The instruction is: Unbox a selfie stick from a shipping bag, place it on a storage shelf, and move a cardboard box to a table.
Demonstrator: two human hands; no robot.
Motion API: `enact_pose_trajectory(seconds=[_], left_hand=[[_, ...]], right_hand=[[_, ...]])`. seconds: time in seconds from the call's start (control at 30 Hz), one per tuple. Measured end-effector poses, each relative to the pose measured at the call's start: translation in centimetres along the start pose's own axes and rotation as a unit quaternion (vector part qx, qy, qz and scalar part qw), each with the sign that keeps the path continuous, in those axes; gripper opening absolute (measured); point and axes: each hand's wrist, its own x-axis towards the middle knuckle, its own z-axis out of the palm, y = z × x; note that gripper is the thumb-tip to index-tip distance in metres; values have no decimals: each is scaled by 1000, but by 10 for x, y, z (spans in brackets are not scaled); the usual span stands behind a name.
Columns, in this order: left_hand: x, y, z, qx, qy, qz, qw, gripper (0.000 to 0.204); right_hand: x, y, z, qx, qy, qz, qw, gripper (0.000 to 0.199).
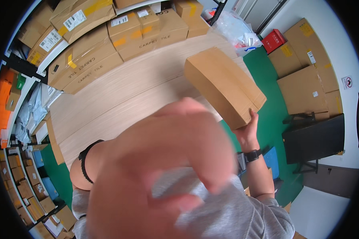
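A long brown cardboard box point(227, 83) is held up over the right part of the pale wooden table point(123, 95), tilted, its flaps closed. My right hand point(247, 129) grips its near right corner, thumb on the top face and fingers mostly hidden underneath. A dark watch sits on that wrist. Very close to the camera, my left hand point(179, 139) looms large and blurred in the middle. Its fingers curve loosely, with a gap between them and the thumb, and nothing shows in it. A black band circles the left arm. The hand hides the table's near part.
Large cartons point(147, 36) line the table's far side, beneath a shelf. Clear plastic bags point(235, 30) lie at the far right corner, near a red box point(273, 41). Flattened cartons point(303, 87) lean on the right wall above a black stand point(315, 139). Shelves with small boxes point(26, 187) stand left.
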Motion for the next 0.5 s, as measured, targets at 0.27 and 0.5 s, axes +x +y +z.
enact_pose_trajectory(seconds=[0.27, 0.5], left_hand=[[-2, -125, 8, 32, 35, -56, 997, 67], [7, -182, 33, 48, 167, -181, 968, 72]], right_hand=[[144, -46, 13, -6, 0, 24, 1000, 70], [298, -68, 82, -4, -61, -43, 997, 71]])
